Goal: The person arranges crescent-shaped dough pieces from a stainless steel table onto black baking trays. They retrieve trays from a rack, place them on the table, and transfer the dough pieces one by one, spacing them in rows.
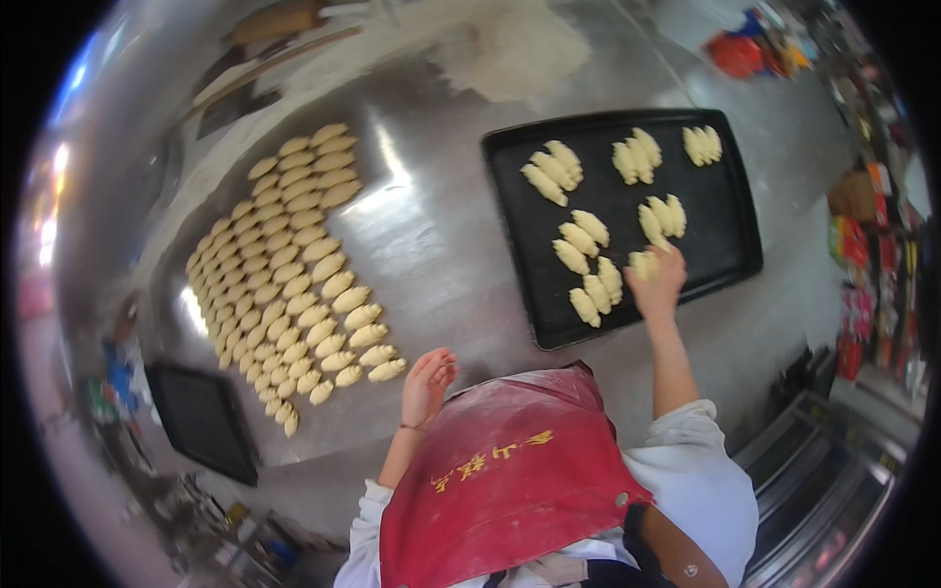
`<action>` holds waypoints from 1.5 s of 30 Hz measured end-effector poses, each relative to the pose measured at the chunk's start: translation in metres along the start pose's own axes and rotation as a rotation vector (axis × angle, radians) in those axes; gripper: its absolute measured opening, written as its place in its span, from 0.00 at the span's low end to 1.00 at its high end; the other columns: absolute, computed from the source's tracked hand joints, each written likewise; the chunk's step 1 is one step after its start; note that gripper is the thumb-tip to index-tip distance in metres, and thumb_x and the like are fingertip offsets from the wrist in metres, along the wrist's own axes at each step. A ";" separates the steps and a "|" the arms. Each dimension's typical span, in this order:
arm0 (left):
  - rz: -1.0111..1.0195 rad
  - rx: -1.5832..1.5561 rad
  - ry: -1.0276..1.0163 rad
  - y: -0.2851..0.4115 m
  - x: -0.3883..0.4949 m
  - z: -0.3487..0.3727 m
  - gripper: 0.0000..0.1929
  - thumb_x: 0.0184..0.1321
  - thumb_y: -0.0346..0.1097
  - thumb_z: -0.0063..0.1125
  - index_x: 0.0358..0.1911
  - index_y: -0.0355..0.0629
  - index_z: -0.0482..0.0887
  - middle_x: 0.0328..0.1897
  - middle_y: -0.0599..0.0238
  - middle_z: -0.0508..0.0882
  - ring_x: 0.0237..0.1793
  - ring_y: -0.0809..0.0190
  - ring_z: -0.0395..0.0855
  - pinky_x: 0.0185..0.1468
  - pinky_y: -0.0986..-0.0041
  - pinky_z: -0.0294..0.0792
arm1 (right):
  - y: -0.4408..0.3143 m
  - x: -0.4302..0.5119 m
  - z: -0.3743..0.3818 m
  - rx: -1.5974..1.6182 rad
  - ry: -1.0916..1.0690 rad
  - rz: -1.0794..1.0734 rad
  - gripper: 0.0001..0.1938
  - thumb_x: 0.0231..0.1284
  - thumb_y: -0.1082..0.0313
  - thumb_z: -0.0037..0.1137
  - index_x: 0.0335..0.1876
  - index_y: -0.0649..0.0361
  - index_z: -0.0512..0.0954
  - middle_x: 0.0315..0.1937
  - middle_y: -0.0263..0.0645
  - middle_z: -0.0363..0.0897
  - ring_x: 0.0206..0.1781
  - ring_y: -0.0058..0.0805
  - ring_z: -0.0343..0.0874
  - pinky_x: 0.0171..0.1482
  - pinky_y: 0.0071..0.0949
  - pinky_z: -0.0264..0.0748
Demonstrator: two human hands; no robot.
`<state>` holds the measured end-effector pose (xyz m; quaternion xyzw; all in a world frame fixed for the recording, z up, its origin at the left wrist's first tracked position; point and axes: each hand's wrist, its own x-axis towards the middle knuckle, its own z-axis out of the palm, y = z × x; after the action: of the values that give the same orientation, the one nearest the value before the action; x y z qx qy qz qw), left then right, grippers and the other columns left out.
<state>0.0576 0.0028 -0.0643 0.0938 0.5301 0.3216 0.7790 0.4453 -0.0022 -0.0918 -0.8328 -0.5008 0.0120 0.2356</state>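
Observation:
My right hand [659, 283] grips shaped dough rolls [642, 264] low over the near right part of a black baking tray [540, 242]. Part of that dough is hidden by my fingers. On the tray, rolls stand side by side in small clusters, such as a trio at the far left [555, 173] and one just beyond my hand [663, 217]. My left hand [430, 378] hovers by the table's near edge, fingers loosely curled, with nothing visible in it. Just left of it lie many pale rolled dough pieces [316, 312] in slanting rows on the metal table.
Loose flour [514, 51] is spread over the far side of the steel table [434, 272]. A second black tray [202, 422] sits at the left edge. A wooden rolling pin [276, 20] lies at the far left. Coloured packages [849, 242] crowd the right side.

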 end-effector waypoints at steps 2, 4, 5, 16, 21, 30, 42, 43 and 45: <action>-0.003 0.008 -0.005 -0.002 0.001 0.003 0.12 0.61 0.38 0.47 0.43 0.38 0.72 0.39 0.62 0.78 0.37 0.66 0.76 0.43 0.77 0.67 | 0.026 0.000 0.002 -0.175 -0.208 0.205 0.33 0.36 0.57 0.66 0.52 0.56 0.66 0.56 0.50 0.59 0.58 0.48 0.59 0.54 0.44 0.59; 0.007 0.007 0.009 -0.002 -0.002 0.002 0.12 0.61 0.37 0.46 0.43 0.38 0.72 0.39 0.62 0.78 0.36 0.66 0.76 0.42 0.77 0.67 | 0.030 -0.003 0.004 -0.240 -0.313 0.329 0.35 0.39 0.52 0.64 0.56 0.55 0.64 0.60 0.51 0.54 0.61 0.51 0.55 0.57 0.45 0.57; 0.020 -0.011 -0.006 -0.001 -0.001 0.002 0.12 0.61 0.37 0.46 0.43 0.38 0.72 0.38 0.62 0.78 0.36 0.66 0.76 0.42 0.77 0.67 | 0.025 -0.001 0.003 -0.284 -0.366 0.444 0.36 0.40 0.50 0.63 0.57 0.55 0.63 0.62 0.52 0.52 0.61 0.52 0.54 0.58 0.46 0.56; 0.038 -0.173 0.074 0.005 -0.002 -0.022 0.12 0.61 0.37 0.47 0.43 0.38 0.74 0.37 0.64 0.78 0.37 0.67 0.76 0.41 0.78 0.67 | -0.246 0.060 0.123 0.195 -0.490 -0.593 0.37 0.36 0.56 0.65 0.58 0.48 0.63 0.65 0.47 0.46 0.68 0.44 0.44 0.61 0.45 0.50; 0.019 -0.264 0.209 0.010 -0.001 -0.045 0.12 0.60 0.36 0.47 0.43 0.38 0.74 0.36 0.63 0.79 0.35 0.66 0.77 0.40 0.79 0.69 | -0.358 0.093 0.190 0.196 -0.631 -0.784 0.40 0.33 0.53 0.67 0.60 0.44 0.61 0.66 0.47 0.42 0.69 0.47 0.39 0.62 0.49 0.46; -0.011 -0.357 0.215 0.006 0.014 -0.062 0.12 0.60 0.37 0.48 0.42 0.38 0.74 0.37 0.62 0.80 0.35 0.65 0.78 0.40 0.78 0.70 | -0.392 0.101 0.247 0.205 -0.654 -0.795 0.40 0.32 0.54 0.68 0.59 0.44 0.63 0.66 0.44 0.42 0.70 0.45 0.36 0.65 0.51 0.42; 0.022 -0.180 0.189 0.016 0.001 -0.042 0.13 0.60 0.41 0.47 0.42 0.40 0.74 0.37 0.64 0.79 0.37 0.64 0.76 0.44 0.75 0.68 | -0.324 0.072 0.189 0.064 -0.808 -0.671 0.28 0.34 0.61 0.65 0.48 0.52 0.71 0.57 0.41 0.57 0.55 0.45 0.59 0.50 0.41 0.68; 0.017 -0.164 0.174 0.015 0.000 -0.038 0.13 0.60 0.41 0.47 0.43 0.40 0.74 0.37 0.64 0.78 0.37 0.64 0.76 0.44 0.74 0.68 | -0.310 0.068 0.180 0.080 -0.849 -0.687 0.27 0.34 0.62 0.65 0.48 0.52 0.71 0.56 0.41 0.57 0.54 0.45 0.59 0.50 0.40 0.68; 0.013 -0.124 0.170 0.015 0.001 -0.029 0.14 0.60 0.41 0.47 0.43 0.39 0.73 0.37 0.64 0.78 0.38 0.64 0.75 0.45 0.74 0.67 | -0.276 0.058 0.157 0.200 -0.935 -0.625 0.26 0.34 0.63 0.64 0.47 0.52 0.72 0.55 0.41 0.57 0.54 0.44 0.60 0.51 0.41 0.67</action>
<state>0.0265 0.0091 -0.0694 0.0213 0.5728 0.3657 0.7333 0.2052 0.2137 -0.1073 -0.5250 -0.7707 0.3563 0.0588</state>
